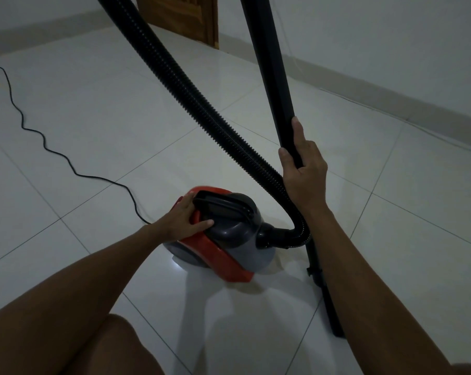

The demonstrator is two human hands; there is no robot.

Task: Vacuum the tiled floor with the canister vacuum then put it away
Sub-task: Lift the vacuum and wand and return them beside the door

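**Technician:** Confirm the room first, then your arms.

**Inspector:** You stand on a tiled floor (99, 109) of large pale glossy tiles with thin dark grout lines. A light wall with a low skirting runs from 12 o'clock down toward 3 o'clock. A wooden door (183, 14) stands at 12 o'clock. A bare knee shows at 7 o'clock.

**Technician:** Locate the unit.

**Inspector:** The canister vacuum (220, 234), red and grey, sits on the floor just below frame centre, tilted with its nose toward 4 o'clock. Its black ribbed hose (191, 96) leaves the front port, loops at the floor, and climbs to 11 o'clock, out of frame. The rigid black wand (269, 63) stands nearly upright from 12 o'clock down to the floor at 5 o'clock. The power cord (34, 131) snakes across the tiles from 9 o'clock to the rear of the unit.

**Technician:** State your hand positions.

**Inspector:** Your right hand (304, 169) grips the wand at mid-length, fingers curled round it, thumb lying up along the tube, forearm extended from 5 o'clock. Your left hand (187, 216) rests on the rear top of the canister beside the dark carry handle (223, 204), fingers straight, thumb pressed on the grey housing, forearm reaching in from 8 o'clock.
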